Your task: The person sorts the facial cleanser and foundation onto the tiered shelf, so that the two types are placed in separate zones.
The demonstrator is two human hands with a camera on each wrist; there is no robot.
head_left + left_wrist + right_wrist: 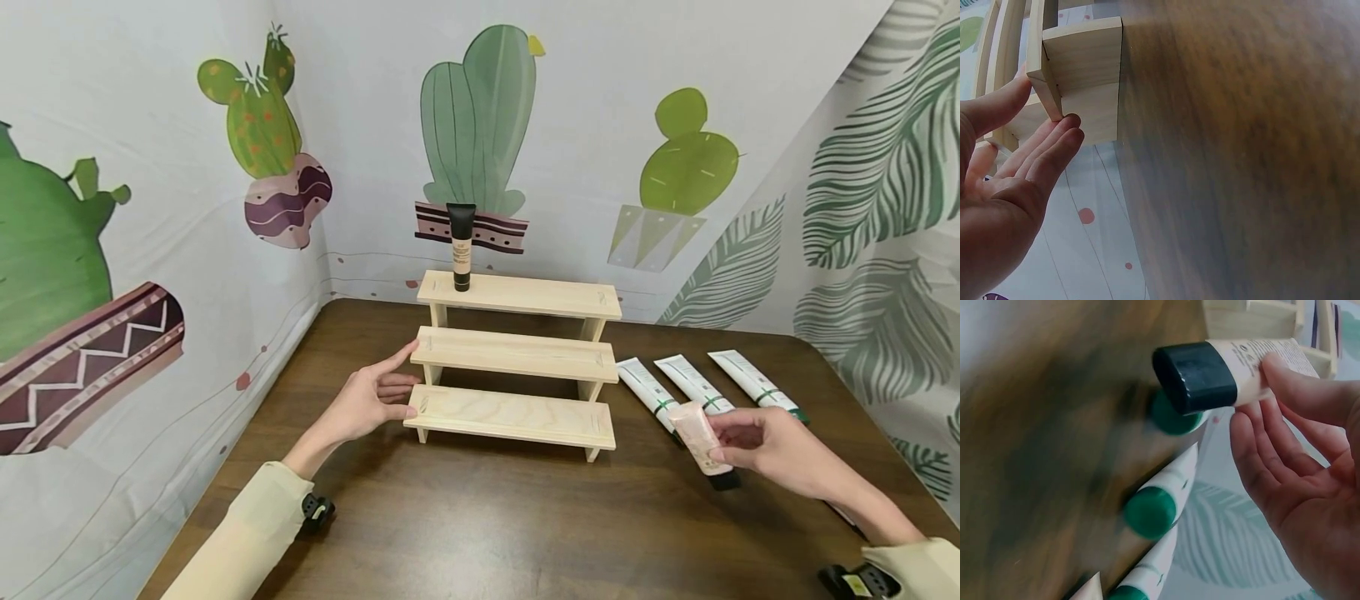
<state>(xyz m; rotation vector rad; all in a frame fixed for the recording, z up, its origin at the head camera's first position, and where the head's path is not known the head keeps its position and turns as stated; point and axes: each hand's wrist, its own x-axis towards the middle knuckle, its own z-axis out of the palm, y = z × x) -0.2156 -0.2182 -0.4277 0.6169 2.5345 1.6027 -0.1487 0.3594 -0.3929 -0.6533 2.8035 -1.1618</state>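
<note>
My right hand (780, 454) pinches a small beige cosmetic tube (696, 435) between thumb and fingers, above the table's right side. Its oval black cap (1197, 376) points down and toward me. At the left end of a three-step wooden display rack (513, 415), my left hand (367, 398) touches the boards. The thumb is at the lowest step and the index finger reaches the middle one. In the left wrist view, other fingers (1054, 156) extend beside the rack's end. On the top step, at its left, a black-and-beige tube (461, 250) stands upright.
Three white tubes with green caps lie on the brown table (480, 517) right of the rack, among them the rightmost tube (753, 379). Part of a dark thin object (843, 518) shows under the right forearm. A cactus-print cloth (585, 125) hangs behind.
</note>
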